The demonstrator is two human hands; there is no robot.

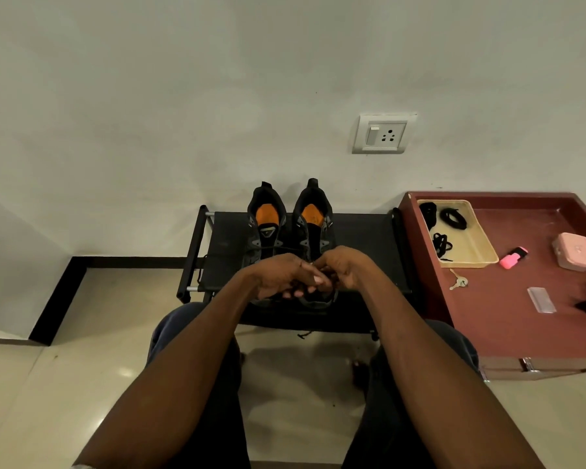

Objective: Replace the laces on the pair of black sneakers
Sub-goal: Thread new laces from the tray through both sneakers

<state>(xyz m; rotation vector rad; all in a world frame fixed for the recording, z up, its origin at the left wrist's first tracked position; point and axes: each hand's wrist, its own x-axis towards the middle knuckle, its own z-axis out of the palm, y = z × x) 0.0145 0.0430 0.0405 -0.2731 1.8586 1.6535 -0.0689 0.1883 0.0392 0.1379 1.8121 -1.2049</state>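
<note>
Two forearms reach out from the lap, over the knees, to a low black rack (359, 231) on the floor. The left hand (278, 277) and right hand (344, 267) meet over the toe of the right sneaker (313, 221), fingers curled in close together. They look to be pinching a black lace (318, 282) at the lowest eyelets, though black on black hides exactly what each hand holds. The left sneaker (266, 221) stands just beside it, tongue up, with a lace crossing near its lower eyelets.

To do this step well, I would keep one hand steadying the eyelet row while the other feeds the lace tip straight through, then draw both ends level before crossing upward. Pulling the tongue (315, 238) flat first should stop the lace catching under it. The dim, dark surfaces make it easy to skip a hole, so feel for each one.

Farther right, on the red table (508, 319), a tray (481, 247) holds coiled black laces (452, 218), within reach for the next shoe.
</note>
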